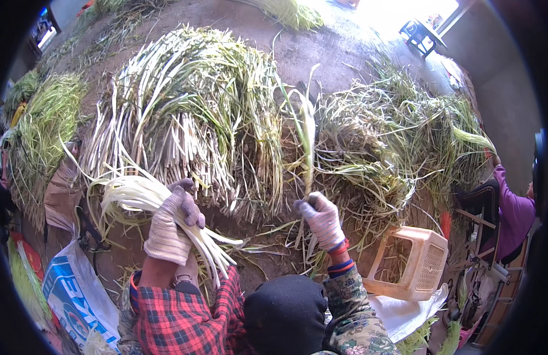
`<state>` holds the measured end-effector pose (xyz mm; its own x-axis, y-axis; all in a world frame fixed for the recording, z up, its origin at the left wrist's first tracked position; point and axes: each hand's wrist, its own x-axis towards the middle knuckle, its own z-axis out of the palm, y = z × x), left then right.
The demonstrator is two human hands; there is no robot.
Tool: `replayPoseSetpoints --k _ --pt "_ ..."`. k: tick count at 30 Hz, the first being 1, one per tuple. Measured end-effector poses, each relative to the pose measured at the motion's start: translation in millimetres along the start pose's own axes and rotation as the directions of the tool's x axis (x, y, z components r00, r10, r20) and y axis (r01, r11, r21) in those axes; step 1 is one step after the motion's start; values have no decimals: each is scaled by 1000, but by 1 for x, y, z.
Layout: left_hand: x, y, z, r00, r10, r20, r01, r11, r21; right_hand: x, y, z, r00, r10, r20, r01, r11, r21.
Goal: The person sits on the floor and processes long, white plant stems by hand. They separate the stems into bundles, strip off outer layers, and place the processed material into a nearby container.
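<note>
My left hand [174, 228], in a knitted work glove with grey-purple fingertips, is closed around a bundle of long, pale peeled stalks [134, 194]. Their leafy ends droop to the left, and their white cut ends point down to the right. My right hand [322, 219], gloved too, pinches the lower end of a single leafy stalk [308, 133], which stands nearly upright above the fist. Beyond both hands lies a large heap of unpeeled stalks [203, 142], their pale ends towards me.
Stripped leaves form a tangled pile [371, 133] at the right. An upturned plastic stool [427, 262] lies near my right arm. A printed woven sack [80, 297] is at lower left. At far right, a person in a purple sleeve [513, 208] holds a bunch of greens [471, 137].
</note>
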<state>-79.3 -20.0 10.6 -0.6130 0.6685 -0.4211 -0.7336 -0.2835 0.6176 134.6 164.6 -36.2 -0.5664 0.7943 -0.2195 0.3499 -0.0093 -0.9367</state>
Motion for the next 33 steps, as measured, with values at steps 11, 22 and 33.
replayPoseSetpoints --k 11,22,33 --pt "4 -14 -6 989 -133 58 132 991 23 -26 -25 34 831 -510 221 549 690 -472" --pt "11 -38 -9 968 -207 -139 243 912 332 -29 -17 57 663 -470 583 748 449 -489" --pt "15 -45 -17 965 -213 -152 260 836 483 -28 -10 58 551 -468 691 834 330 -442"
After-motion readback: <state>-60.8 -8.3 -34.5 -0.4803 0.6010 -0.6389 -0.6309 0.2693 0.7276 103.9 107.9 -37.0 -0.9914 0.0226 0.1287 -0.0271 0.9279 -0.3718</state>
